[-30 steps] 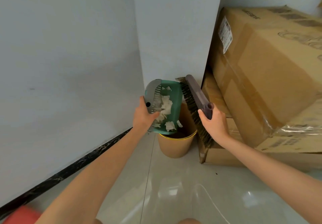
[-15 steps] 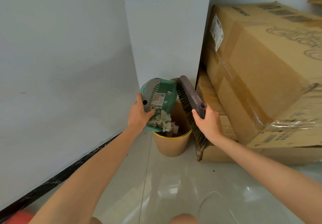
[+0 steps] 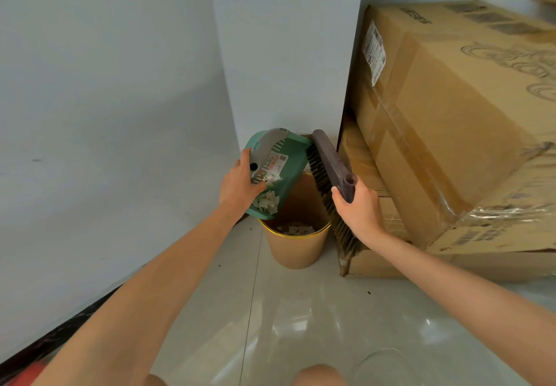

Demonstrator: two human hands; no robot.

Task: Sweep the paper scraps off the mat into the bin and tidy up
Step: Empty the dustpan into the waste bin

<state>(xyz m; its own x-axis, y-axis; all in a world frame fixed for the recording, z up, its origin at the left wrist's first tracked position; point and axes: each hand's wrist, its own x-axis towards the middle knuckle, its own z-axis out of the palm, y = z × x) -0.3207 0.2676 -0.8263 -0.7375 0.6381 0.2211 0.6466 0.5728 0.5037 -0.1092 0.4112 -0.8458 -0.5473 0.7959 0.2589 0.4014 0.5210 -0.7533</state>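
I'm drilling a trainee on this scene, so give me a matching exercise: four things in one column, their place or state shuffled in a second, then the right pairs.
Things:
1. dustpan
2. brush
3. bin
4. cardboard boxes

Places or states:
A. stacked right of the bin
B. standing on the floor, scraps inside
C. gripped by the right hand
D. tilted over the bin in the left hand

Pairs: 1-D, 2-C, 3-B, 4-A
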